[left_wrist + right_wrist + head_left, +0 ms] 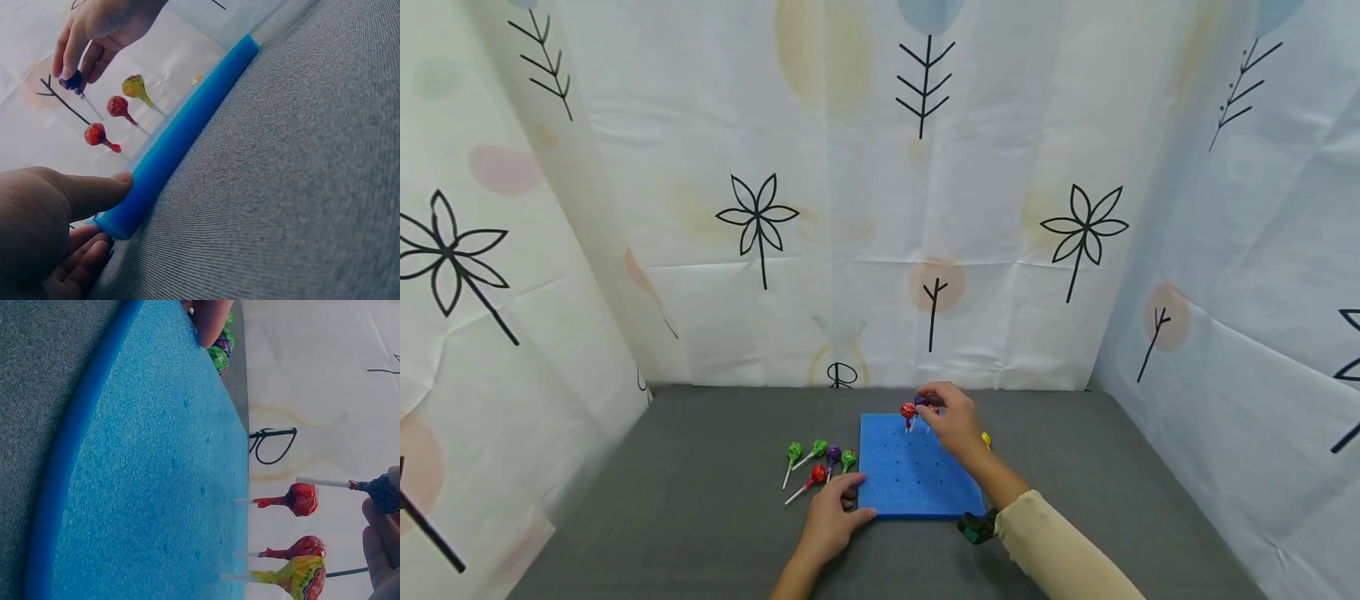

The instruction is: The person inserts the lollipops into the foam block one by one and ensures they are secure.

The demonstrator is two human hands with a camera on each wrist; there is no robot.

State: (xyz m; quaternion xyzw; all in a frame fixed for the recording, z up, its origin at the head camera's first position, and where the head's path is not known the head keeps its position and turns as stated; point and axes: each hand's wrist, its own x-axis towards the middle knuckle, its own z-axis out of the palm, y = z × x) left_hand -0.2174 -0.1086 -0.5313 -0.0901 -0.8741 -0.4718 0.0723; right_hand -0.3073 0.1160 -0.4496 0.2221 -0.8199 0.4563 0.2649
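Observation:
A blue foam board [917, 496] with rows of small holes lies flat on the grey table. Over its far part, my right hand [953, 421] pinches a purple lollipop [381, 494] by its wrapped head. The white stick of that lollipop is apart from the board. Two red lollipops, one nearer [304, 500] and one farther [309, 545], stand upright in the board beside a yellow lollipop [299, 577]. At the near-left corner of the board, my left hand [829, 518] grips the edge between thumb and fingers.
Left of the board lie loose lollipops: several green ones [819, 449], a purple one [833, 454] and a red one [817, 474]. Something yellow [987, 439] shows past the board's right edge, partly behind my right arm. A patterned cloth backdrop [850, 317] rises behind the table.

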